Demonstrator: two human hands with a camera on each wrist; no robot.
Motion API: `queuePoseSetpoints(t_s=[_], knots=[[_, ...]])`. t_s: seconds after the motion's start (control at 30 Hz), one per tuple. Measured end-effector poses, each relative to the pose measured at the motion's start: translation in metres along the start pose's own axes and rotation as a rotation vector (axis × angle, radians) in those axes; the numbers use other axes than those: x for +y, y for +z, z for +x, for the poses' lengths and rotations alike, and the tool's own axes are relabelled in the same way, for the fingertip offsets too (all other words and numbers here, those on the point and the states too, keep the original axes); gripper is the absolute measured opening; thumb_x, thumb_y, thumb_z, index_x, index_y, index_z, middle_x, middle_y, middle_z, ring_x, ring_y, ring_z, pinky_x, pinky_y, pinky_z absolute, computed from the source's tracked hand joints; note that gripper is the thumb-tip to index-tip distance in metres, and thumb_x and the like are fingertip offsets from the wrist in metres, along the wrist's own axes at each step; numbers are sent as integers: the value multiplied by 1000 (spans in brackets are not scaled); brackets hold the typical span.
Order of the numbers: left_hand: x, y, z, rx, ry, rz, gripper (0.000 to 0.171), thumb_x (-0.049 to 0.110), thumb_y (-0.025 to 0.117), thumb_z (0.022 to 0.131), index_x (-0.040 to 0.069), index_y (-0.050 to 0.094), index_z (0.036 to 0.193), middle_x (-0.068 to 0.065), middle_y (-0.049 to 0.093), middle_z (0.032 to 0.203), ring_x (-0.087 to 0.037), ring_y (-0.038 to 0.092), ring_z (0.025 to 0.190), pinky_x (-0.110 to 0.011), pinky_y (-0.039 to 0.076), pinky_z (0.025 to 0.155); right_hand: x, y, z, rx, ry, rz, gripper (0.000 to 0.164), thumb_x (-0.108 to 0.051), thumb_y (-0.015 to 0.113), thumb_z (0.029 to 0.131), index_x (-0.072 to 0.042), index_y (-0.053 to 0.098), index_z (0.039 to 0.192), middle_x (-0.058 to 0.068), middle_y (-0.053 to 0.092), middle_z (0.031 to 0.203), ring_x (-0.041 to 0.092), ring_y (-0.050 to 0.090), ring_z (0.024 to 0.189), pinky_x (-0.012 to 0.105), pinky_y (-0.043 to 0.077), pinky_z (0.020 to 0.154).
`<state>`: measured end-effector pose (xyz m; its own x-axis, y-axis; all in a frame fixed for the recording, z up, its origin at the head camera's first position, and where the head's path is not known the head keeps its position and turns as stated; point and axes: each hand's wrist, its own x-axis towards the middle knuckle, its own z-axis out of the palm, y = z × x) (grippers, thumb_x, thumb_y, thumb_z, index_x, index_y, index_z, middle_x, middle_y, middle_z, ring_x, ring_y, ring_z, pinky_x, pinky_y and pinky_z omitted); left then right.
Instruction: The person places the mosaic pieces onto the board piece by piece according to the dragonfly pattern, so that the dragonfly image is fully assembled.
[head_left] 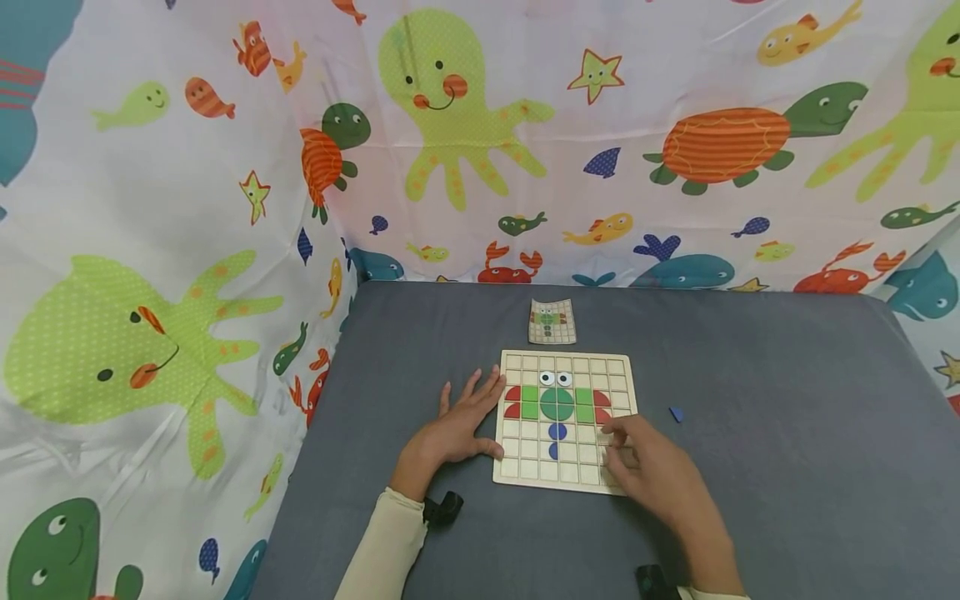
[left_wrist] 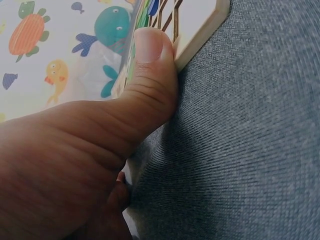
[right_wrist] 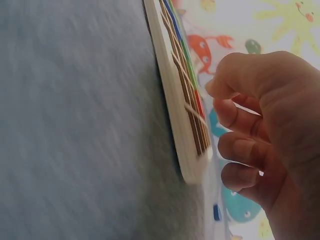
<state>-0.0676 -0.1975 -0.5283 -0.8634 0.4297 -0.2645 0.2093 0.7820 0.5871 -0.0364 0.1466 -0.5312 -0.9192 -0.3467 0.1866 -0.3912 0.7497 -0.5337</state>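
Observation:
A square wooden grid board (head_left: 525,475) lies on the grey cloth, with red, green and blue pieces and two eye pieces set in its cells. Spread along its left edge, my left hand (head_left: 461,425) steadies it, fingertips and thumb touching the rim. In the left wrist view the thumb (left_wrist: 150,75) presses against the board's edge (left_wrist: 200,40). Over the board's right edge hovers my right hand (head_left: 656,467), its fingers loosely bent. The right wrist view shows the fingers (right_wrist: 242,147) beside the board's side (right_wrist: 172,110), with nothing visible between them.
One loose blue piece (head_left: 677,414) lies on the cloth right of the board. Behind the board lies a small pattern card (head_left: 552,333) printed with a similar figure. A sea-animal curtain (head_left: 525,242) bounds the grey surface (head_left: 787,400) at the back and left.

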Motion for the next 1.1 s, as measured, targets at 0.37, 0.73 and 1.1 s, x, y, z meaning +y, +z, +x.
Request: queuePoseSetpoints(t_s=[0.37, 0.73, 1.1], knots=[[-2, 2, 1, 4, -2, 9, 120, 45, 85, 84, 22, 7, 172, 4, -1, 179, -26, -8, 164, -69, -11, 124, 27, -28, -2, 30, 55, -67, 28, -6, 73, 96, -10, 67, 123, 1, 63, 107, 11, 49, 74, 29, 42, 59], [-2, 1, 2, -6, -10, 7, 121, 45, 84, 84, 22, 6, 172, 4, -1, 179, -27, -8, 164, -69, -11, 124, 56, -46, 1, 101, 87, -175, 36, 6, 75, 92, -3, 67, 126, 16, 59, 111, 28, 62, 73, 42, 47, 54], [-5, 3, 2, -8, -12, 15, 121, 47, 83, 83, 23, 6, 172, 7, -3, 178, -24, -10, 164, -68, -12, 124, 68, -52, 7, 12, 107, -172, 37, 1, 74, 96, -11, 71, 131, 13, 61, 112, 32, 66, 83, 50, 53, 63]])
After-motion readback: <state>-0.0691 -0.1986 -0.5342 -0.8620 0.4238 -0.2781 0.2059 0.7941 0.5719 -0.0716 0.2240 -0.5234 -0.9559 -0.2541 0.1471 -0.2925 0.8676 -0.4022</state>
